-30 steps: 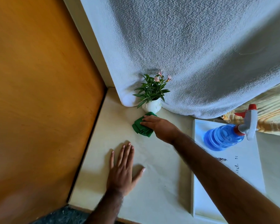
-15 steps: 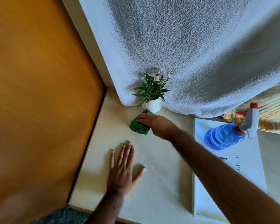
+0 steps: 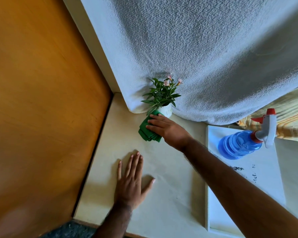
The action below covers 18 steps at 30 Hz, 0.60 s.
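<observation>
While looking down from head height into a room corner, shows biggest of all a white textured cloth, draped across the upper right and sagging onto a cream tabletop. Next in size, an orange-brown wooden panel, upright along the left side and meeting the tabletop at a dark seam. Across the lower right, a bare forearm, reaching in from the bottom right corner toward the far edge of the tabletop. Under that forearm, a shallow white tray with dark print marks, lying on the right part of the tabletop. On the far end of the tray, a blue spray bottle with a grey and red trigger head on the right. Behind the bottle, a strip of yellow striped fabric. Near the bottom middle, the left hand, palm down and flat on the tabletop, fingers straight and close together, thumb spread out to the right, holding nothing. Farther away, the right hand, pressing down with nearly straight fingers on a folded green cloth; thumb hidden from view. Just beyond the fingertips, a small leafy plant with pale pink flowers in a white pot, standing against the white textured cloth. Smallest, the green cloth, lying on the tabletop right up against the pot, well apart from the left hand
</observation>
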Motion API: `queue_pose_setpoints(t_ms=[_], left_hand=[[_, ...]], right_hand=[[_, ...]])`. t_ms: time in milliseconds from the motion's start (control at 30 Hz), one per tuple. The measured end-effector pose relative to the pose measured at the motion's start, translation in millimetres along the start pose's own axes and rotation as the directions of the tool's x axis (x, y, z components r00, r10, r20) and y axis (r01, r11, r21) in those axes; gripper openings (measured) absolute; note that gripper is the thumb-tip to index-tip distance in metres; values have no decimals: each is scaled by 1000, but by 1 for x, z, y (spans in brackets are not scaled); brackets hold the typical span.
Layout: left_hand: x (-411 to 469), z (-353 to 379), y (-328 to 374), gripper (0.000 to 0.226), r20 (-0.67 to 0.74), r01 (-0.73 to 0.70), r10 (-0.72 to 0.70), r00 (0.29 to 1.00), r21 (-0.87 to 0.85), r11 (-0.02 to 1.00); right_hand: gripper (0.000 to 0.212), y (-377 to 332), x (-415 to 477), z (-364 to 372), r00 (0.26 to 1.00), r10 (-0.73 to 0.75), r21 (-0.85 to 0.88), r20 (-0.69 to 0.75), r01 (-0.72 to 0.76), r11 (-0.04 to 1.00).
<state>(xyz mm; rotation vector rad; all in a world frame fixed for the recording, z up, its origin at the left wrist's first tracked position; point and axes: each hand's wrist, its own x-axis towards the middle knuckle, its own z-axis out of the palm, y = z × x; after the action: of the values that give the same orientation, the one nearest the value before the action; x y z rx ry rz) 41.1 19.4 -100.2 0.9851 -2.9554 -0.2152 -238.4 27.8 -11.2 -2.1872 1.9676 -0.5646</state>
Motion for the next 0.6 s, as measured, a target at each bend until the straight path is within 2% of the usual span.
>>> queue_pose_setpoints(t_ms=[167,300,433,600], left_hand=[[1,2,-1,99,21,1,-1,1000,2,1000],[1,4,-2,99,40,9,-9,999,9,1000],[0,3,-3,100,49,8,-8,999,10,1000],[0,0,-3,98,55,5,-5,998,1,1000]], right_hand=[[71,-1,-16,18,977,194,115,87,-203,972],[75,-6,-12,19,967,243,119,81,-251,961],[74,-18,-25,6,970,244,57,-16,-242,968],[74,-31,-81,-21,909,373,30,-184,-374,927]])
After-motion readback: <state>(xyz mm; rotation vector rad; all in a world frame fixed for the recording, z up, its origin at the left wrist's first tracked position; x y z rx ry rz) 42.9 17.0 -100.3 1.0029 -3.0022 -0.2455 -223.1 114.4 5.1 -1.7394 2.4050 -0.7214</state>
